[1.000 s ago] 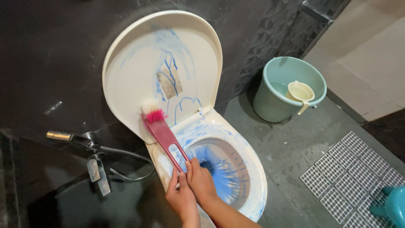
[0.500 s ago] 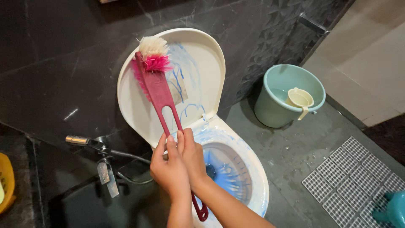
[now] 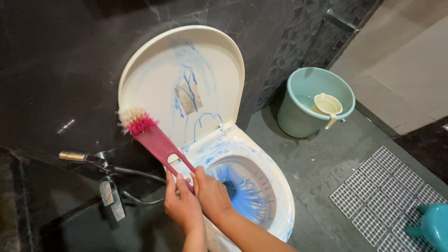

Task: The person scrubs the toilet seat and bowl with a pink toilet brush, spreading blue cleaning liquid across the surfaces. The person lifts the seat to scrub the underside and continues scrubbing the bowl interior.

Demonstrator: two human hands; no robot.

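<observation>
Both hands close around the handle of a red long-handled brush [image 3: 158, 144] — the left hand [image 3: 181, 205] on the outer side, the right hand [image 3: 211, 195] just beside it and touching it, fingers of each wrapped tight on the slotted handle above the near left rim of the toilet bowl [image 3: 280, 196]. The brush slants up and to the left from the hands; its pink and white bristle head [image 3: 134, 120] lies against the lower left edge of the raised toilet lid [image 3: 154, 84], right at the lid's rim. The cream lid stands upright against the dark wall [image 3: 56, 60], its inner face streaked with blue cleaner around a greyish square patch [image 3: 189, 99]. Blue cleaner also coats the inside of the bowl, deepest around the drain, with pale smears along the rim by the hinge. Left of the bowl a chrome spray nozzle [image 3: 79, 157] with its hose hangs on the dark wall. On the grey floor at the bowl's far right stands a pale green bucket [image 3: 298, 116] — a cream mug [image 3: 328, 106] rests inside it against the rim. White grid mats [image 3: 387, 186] lie at the floor's right edge, and a teal plastic object [image 3: 431, 226] shows in the lower right corner, cut off by the frame.
</observation>
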